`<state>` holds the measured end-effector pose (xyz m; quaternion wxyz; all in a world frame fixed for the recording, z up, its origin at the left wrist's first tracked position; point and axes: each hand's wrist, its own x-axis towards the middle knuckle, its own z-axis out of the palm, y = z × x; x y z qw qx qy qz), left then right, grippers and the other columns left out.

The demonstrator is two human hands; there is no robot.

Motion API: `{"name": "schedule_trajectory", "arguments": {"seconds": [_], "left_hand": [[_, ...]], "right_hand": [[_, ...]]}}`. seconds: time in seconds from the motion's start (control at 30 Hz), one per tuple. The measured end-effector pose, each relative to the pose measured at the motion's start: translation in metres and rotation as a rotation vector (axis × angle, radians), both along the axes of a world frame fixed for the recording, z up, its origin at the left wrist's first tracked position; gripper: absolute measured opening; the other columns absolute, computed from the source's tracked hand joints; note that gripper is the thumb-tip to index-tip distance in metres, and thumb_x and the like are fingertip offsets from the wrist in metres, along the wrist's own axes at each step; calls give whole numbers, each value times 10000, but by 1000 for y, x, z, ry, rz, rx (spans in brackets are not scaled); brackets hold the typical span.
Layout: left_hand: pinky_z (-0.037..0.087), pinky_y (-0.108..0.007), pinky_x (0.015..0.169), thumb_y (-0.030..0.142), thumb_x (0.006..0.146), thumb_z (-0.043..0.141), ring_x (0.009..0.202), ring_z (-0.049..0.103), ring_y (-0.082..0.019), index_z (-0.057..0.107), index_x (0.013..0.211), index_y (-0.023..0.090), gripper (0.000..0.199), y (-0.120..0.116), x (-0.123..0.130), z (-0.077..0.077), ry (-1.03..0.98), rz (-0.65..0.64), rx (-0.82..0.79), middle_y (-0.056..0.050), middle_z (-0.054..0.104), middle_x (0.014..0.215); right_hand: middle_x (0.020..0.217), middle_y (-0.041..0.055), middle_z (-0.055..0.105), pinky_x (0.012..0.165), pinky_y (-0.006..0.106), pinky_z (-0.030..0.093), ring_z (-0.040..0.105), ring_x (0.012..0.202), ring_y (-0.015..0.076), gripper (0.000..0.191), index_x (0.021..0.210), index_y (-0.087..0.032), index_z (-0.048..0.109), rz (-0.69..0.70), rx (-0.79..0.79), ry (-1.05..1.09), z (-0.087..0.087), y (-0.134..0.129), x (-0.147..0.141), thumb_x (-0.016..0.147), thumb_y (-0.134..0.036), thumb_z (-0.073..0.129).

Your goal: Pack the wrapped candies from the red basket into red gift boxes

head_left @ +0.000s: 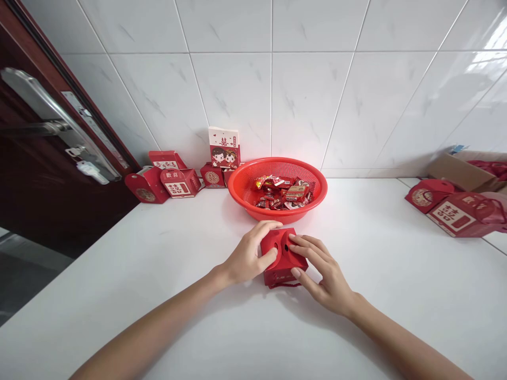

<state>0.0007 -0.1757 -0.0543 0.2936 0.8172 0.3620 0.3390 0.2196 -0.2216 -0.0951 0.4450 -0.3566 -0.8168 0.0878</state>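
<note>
A small red gift box (280,272) stands on the white table in front of me, with two rounded top flaps with holes in them. My left hand (253,252) holds its left side, thumb on the left flap and fingers around the far edge. On the right, my right hand (322,269) rests its fingertips on the other flap, with the thumb at the near right corner. A dark red cord lies at the box's near bottom edge. Just behind the box sits a red plastic colander (277,215) holding several wrapped candies (296,193).
Several red gift boxes (180,182) stand at the back left, near a dark door (35,174). A carton with cartoon figures (224,148) is against the tiled wall. More red boxes (455,214) and a brown cardboard box (451,171) are at the right.
</note>
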Motion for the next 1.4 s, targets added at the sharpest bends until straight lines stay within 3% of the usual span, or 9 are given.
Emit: {"name": "schedule_trajectory", "arguments": {"seconds": [0.27, 0.5, 0.63, 0.7, 0.8, 0.97, 1.2, 1.3, 1.4], "left_hand": [[507, -438, 1091, 270, 932, 572, 1264, 606, -274, 622, 1271, 220, 346, -13, 7, -1, 38, 32, 42, -109, 648, 1339], [527, -459, 1048, 455, 953, 592, 1213, 619, -284, 684, 1172, 213, 339, -16, 10, -5, 110, 194, 57, -113, 641, 1231], [556, -446, 994, 480, 990, 529, 1155, 637, -269, 688, 1175, 230, 350, -21, 11, -2, 181, 244, 83, -103, 614, 1196], [567, -446, 974, 467, 1013, 479, 1157, 636, -274, 694, 1184, 239, 357, -23, 10, 2, 219, 236, 78, -101, 605, 1200], [578, -423, 953, 402, 1040, 410, 1144, 649, -263, 695, 1206, 257, 360, -23, 6, 8, 222, 176, 26, -92, 608, 1208], [542, -403, 1030, 364, 992, 524, 1150, 651, -239, 597, 1333, 255, 365, -20, 4, 6, 145, 112, -49, -83, 622, 1257], [580, -396, 951, 492, 987, 540, 1130, 644, -240, 461, 1441, 260, 516, -23, 6, 7, 54, 52, -140, -108, 566, 1388], [586, -385, 933, 456, 982, 541, 1123, 648, -236, 490, 1413, 266, 473, -17, 3, 9, 14, 46, -147, -109, 549, 1406], [583, -380, 933, 403, 957, 561, 1057, 673, -219, 594, 1291, 251, 369, -7, -1, 5, 9, 22, -158, -99, 583, 1363]], "right_hand": [[1567, 181, 453, 1028, 516, 557, 570, 1336, 324, 430, 1450, -265, 521, -40, -30, -15, -3, 0, 4, 1025, -327, 527], [1438, 165, 569, 1001, 427, 582, 621, 1285, 279, 331, 1358, -258, 563, -139, -139, 70, 1, -1, 9, 1056, -352, 465], [1504, 228, 482, 979, 511, 585, 585, 1313, 372, 677, 1470, -232, 430, -145, -44, -62, 1, -8, 2, 929, -585, 629], [1537, 249, 431, 959, 544, 588, 594, 1290, 401, 749, 1456, -222, 428, -175, -11, -115, 0, -13, -4, 877, -629, 671], [1517, 235, 449, 930, 518, 601, 609, 1268, 383, 582, 1371, -226, 472, -203, -32, -108, 2, -16, -6, 910, -527, 661], [1508, 215, 471, 1001, 518, 567, 519, 1376, 377, 500, 1353, -218, 501, -174, -79, -86, 10, -11, 2, 934, -469, 608], [1315, 153, 662, 909, 454, 604, 673, 1145, 319, 524, 1290, -259, 607, -96, -131, -179, 42, 2, 36, 869, -554, 714], [1200, 133, 704, 868, 450, 593, 690, 1053, 308, 472, 1205, -243, 638, -311, -146, -62, 57, 18, 83, 852, -547, 714], [1104, 144, 702, 778, 436, 567, 682, 984, 321, 560, 1126, -205, 629, -727, -185, 141, 58, 38, 144, 766, -618, 742]]}}
